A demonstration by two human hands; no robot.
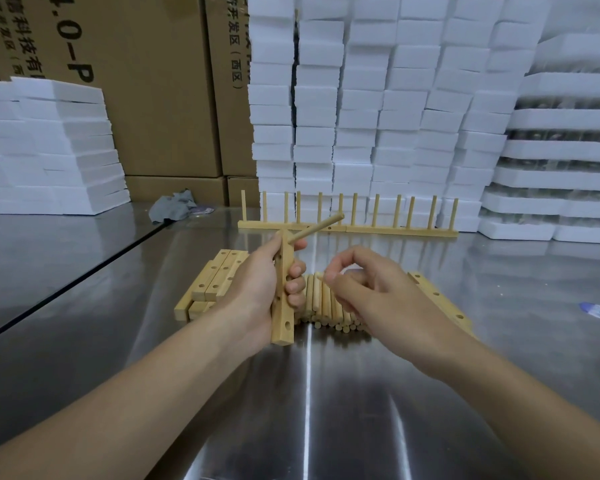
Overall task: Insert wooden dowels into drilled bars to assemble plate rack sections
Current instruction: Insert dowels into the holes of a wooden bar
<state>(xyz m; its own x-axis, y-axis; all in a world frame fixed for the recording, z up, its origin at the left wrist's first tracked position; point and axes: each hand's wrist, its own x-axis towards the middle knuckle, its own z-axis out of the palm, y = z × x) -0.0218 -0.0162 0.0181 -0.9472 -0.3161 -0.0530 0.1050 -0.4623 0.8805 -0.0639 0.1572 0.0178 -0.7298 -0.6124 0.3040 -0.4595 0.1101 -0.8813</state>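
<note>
A pale square-sectioned wooden bar with a row of drilled holes (283, 299) stands nearly upright just left of the middle of the view. The left hand (257, 289) grips it, fingers wrapped round its middle and thumb near its top. One round light wooden dowel (317, 227) sits in a hole near the bar's upper end and points out toward 2 o'clock. At 3 o'clock from the bar the right hand (378, 296) hangs over a loose pile of short wooden dowels (326, 306), fingers curled and index tip close to the thumb. I cannot tell whether it pinches a dowel. At 9 o'clock from the bar, partly behind the left hand, lies a stack of unfilled drilled wooden bars (212, 278). Another single drilled bar (437, 296) lies beyond the right hand at 3 o'clock. At 12 o'clock stand finished rack sections with upright dowels (347, 228). All rest on a shiny steel table (309, 410). Behind, from 12 to 3 o'clock, rise stacks of white foam blocks (378, 98). Brown printed cardboard boxes (153, 98) stand at 11 o'clock, with a crumpled grey cloth (174, 206) at their foot. A lower foam stack (49, 147) sits at 10 o'clock.
</note>
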